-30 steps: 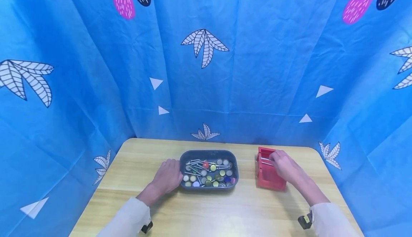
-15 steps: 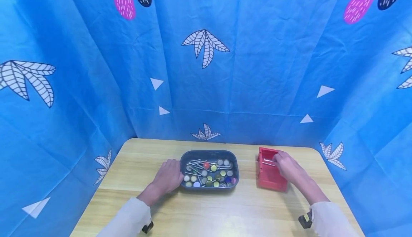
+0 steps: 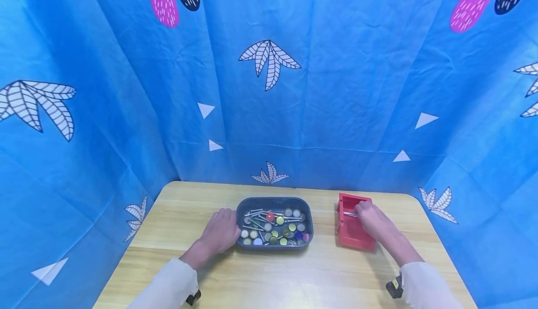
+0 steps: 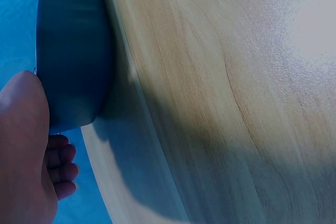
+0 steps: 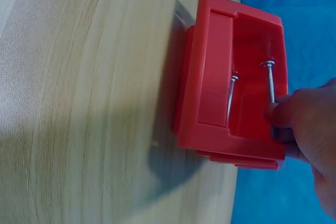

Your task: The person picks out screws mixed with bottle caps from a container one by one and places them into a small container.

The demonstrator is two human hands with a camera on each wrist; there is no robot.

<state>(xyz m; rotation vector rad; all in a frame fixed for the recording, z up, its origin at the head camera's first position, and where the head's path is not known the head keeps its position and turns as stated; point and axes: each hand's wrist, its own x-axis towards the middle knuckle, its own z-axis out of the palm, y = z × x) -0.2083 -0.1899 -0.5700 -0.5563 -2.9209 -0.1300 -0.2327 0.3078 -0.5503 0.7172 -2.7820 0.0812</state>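
My left hand point(image 3: 220, 230) holds the left end of a dark grey tray point(image 3: 275, 200), its thumb against the near side wall in the left wrist view. Inside the tray lie long silver screws point(image 3: 254, 227) and round caps point(image 3: 292, 227) in several colours. At the right, my right hand point(image 3: 371, 216) reaches over the far right rim of a red plastic bin point(image 3: 355, 242). Between thumb and fingers it pinches a silver screw point(image 5: 271, 80), head end pointing into the bin. Another screw point(image 5: 232, 93) lies within the bin, partly hidden by its front wall.
Both containers stand on a light wooden table point(image 3: 269, 271), with bare wood between them. A blue patterned curtain point(image 3: 353, 89) hangs close behind the table and along its sides.
My right hand has shifted slightly down and inward over the red bin. Two silver screws showed apart near its fingers; now they overlap as about one. My left hand stays at the tray.
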